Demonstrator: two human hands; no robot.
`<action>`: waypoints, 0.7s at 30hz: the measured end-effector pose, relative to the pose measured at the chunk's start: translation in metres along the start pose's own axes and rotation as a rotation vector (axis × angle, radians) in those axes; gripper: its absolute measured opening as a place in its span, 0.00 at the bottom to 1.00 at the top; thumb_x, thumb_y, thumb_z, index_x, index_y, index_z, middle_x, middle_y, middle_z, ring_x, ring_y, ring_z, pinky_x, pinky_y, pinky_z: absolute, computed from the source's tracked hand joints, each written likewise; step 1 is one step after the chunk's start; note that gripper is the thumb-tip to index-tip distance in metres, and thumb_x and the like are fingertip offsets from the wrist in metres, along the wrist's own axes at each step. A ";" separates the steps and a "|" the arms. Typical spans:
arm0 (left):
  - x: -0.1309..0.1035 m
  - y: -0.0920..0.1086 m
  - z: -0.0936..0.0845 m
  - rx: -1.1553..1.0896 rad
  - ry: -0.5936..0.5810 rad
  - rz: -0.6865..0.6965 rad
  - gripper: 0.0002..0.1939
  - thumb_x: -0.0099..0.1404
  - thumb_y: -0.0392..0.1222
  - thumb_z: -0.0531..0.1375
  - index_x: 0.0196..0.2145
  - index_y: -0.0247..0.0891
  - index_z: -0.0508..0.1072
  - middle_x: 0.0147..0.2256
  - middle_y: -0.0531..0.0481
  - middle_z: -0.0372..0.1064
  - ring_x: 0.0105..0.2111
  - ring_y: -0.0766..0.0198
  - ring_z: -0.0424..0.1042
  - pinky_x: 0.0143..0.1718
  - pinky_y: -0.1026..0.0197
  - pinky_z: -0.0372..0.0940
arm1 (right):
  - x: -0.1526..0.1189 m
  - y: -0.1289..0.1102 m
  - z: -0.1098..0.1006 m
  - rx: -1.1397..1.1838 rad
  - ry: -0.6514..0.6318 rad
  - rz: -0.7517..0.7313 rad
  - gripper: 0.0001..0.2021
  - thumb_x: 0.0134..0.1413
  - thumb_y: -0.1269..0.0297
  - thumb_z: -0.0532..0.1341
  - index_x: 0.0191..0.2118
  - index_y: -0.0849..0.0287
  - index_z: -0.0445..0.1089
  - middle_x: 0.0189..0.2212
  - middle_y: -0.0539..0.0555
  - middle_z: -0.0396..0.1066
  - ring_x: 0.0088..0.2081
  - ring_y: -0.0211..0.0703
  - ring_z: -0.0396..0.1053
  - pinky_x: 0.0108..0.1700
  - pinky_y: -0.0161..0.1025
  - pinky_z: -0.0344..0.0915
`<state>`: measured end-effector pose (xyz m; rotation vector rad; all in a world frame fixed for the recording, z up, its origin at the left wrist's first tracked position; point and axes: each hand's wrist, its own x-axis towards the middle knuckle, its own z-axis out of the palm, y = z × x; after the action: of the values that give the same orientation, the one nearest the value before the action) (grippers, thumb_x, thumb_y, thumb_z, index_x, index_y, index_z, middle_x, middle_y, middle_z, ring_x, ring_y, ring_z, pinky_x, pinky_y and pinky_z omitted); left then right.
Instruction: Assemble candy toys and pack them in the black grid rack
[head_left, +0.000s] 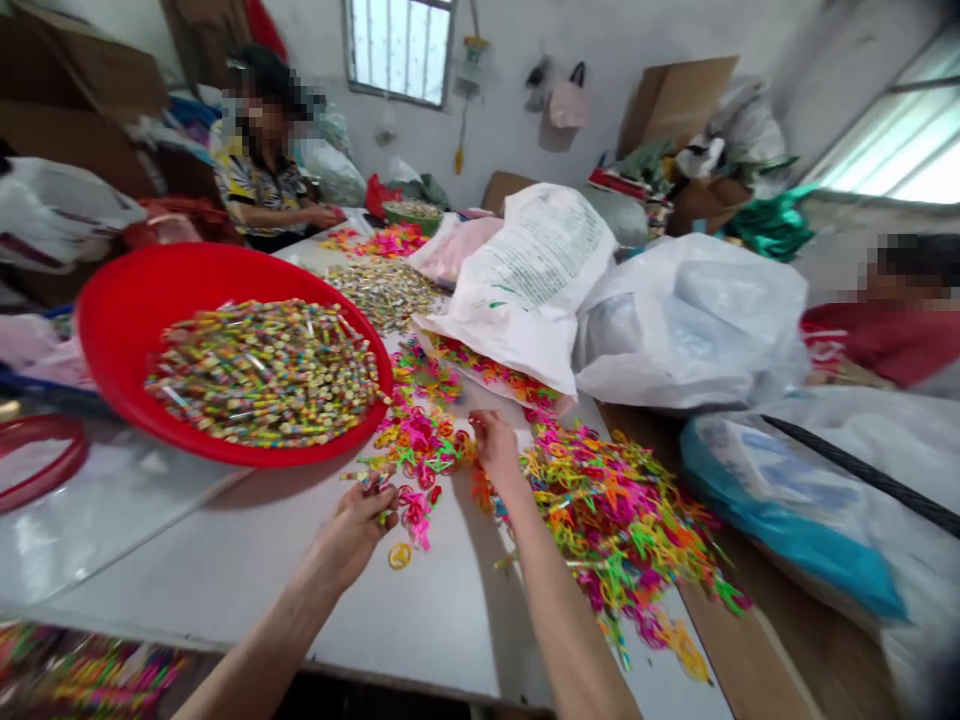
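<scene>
Over the table (255, 570), the left hand (364, 522) is showing bent fingers and the right hand (495, 447) is sitting apart, farther forward; I cannot tell whether either of the 2 is gripping anything. Bright plastic pieces (421, 430) are lying between them, a bigger heap (600, 500) spreading rightward, a red basin (142, 300) standing leftward.

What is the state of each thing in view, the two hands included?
Red basin: holds many small tubes.
White printed sack: lying, mouth open, colourful pieces showing.
Colourful heap: loose, spread out.
Yellow ring: lying on the table.
Left hand: fingers bent; grip unclear.
Right hand: fingers bent; grip unclear.
Pink bag: hanging on the wall.
</scene>
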<state>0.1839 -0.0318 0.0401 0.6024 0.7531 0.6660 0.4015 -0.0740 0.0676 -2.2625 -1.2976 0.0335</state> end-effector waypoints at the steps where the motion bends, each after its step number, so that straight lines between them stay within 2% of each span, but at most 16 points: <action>1: -0.001 0.002 0.003 0.021 -0.011 0.074 0.16 0.52 0.31 0.63 0.40 0.37 0.69 0.30 0.54 0.67 0.26 0.72 0.68 0.25 0.71 0.63 | -0.006 -0.003 -0.006 0.066 0.015 -0.031 0.13 0.59 0.68 0.50 0.46 0.61 0.67 0.40 0.57 0.70 0.38 0.42 0.68 0.41 0.36 0.62; 3: -0.002 0.005 0.009 0.094 -0.055 0.235 0.18 0.52 0.35 0.64 0.41 0.37 0.68 0.32 0.53 0.68 0.26 0.71 0.68 0.26 0.70 0.64 | -0.023 -0.014 -0.015 0.265 -0.002 -0.076 0.13 0.59 0.62 0.52 0.46 0.58 0.67 0.36 0.54 0.71 0.34 0.41 0.68 0.38 0.36 0.63; 5: -0.004 0.007 0.015 0.163 -0.141 0.310 0.19 0.52 0.38 0.64 0.42 0.37 0.68 0.33 0.52 0.69 0.26 0.70 0.68 0.28 0.67 0.64 | -0.044 -0.029 -0.017 0.497 -0.106 -0.087 0.12 0.56 0.59 0.54 0.43 0.56 0.69 0.31 0.51 0.72 0.30 0.40 0.68 0.34 0.36 0.64; 8: -0.008 0.003 0.017 0.167 -0.248 0.259 0.18 0.52 0.40 0.65 0.40 0.35 0.68 0.33 0.50 0.69 0.26 0.69 0.68 0.27 0.67 0.64 | -0.075 -0.050 -0.009 0.712 -0.262 -0.061 0.12 0.54 0.59 0.56 0.42 0.57 0.69 0.30 0.51 0.72 0.29 0.40 0.68 0.32 0.35 0.65; 10: -0.014 -0.003 0.014 0.134 -0.220 0.230 0.17 0.51 0.39 0.65 0.39 0.35 0.68 0.31 0.51 0.69 0.25 0.70 0.67 0.25 0.68 0.62 | -0.091 -0.058 -0.002 0.760 -0.280 -0.039 0.12 0.53 0.60 0.58 0.42 0.57 0.69 0.32 0.52 0.72 0.30 0.39 0.69 0.33 0.35 0.66; 12: -0.022 -0.009 0.005 0.134 -0.175 0.209 0.18 0.50 0.39 0.65 0.39 0.34 0.68 0.27 0.53 0.67 0.22 0.72 0.65 0.23 0.70 0.60 | -0.100 -0.061 0.004 0.761 -0.292 -0.027 0.11 0.51 0.61 0.59 0.41 0.58 0.69 0.32 0.52 0.72 0.30 0.39 0.69 0.34 0.35 0.66; 15: -0.033 -0.011 -0.016 0.207 -0.170 0.155 0.20 0.52 0.41 0.64 0.43 0.34 0.67 0.26 0.53 0.68 0.21 0.72 0.65 0.22 0.70 0.59 | -0.101 -0.061 0.010 0.701 -0.371 -0.048 0.09 0.51 0.62 0.58 0.38 0.58 0.70 0.28 0.50 0.72 0.28 0.39 0.68 0.31 0.35 0.65; 18: -0.040 -0.007 -0.040 0.286 -0.128 0.112 0.27 0.55 0.46 0.62 0.51 0.36 0.63 0.28 0.49 0.71 0.22 0.69 0.67 0.21 0.69 0.59 | -0.084 -0.057 0.012 0.588 -0.412 -0.100 0.11 0.51 0.63 0.58 0.40 0.58 0.70 0.30 0.51 0.73 0.30 0.40 0.69 0.32 0.36 0.65; 21: -0.054 -0.007 -0.053 0.342 -0.054 0.062 0.26 0.56 0.49 0.60 0.50 0.35 0.64 0.29 0.47 0.71 0.20 0.68 0.68 0.19 0.68 0.59 | -0.059 -0.048 0.003 0.321 -0.311 -0.132 0.14 0.49 0.64 0.58 0.44 0.56 0.69 0.39 0.55 0.73 0.37 0.43 0.71 0.37 0.38 0.66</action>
<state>0.1162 -0.0623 0.0261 0.9558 0.8072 0.5788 0.3304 -0.1010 0.0731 -1.9453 -1.4754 0.5266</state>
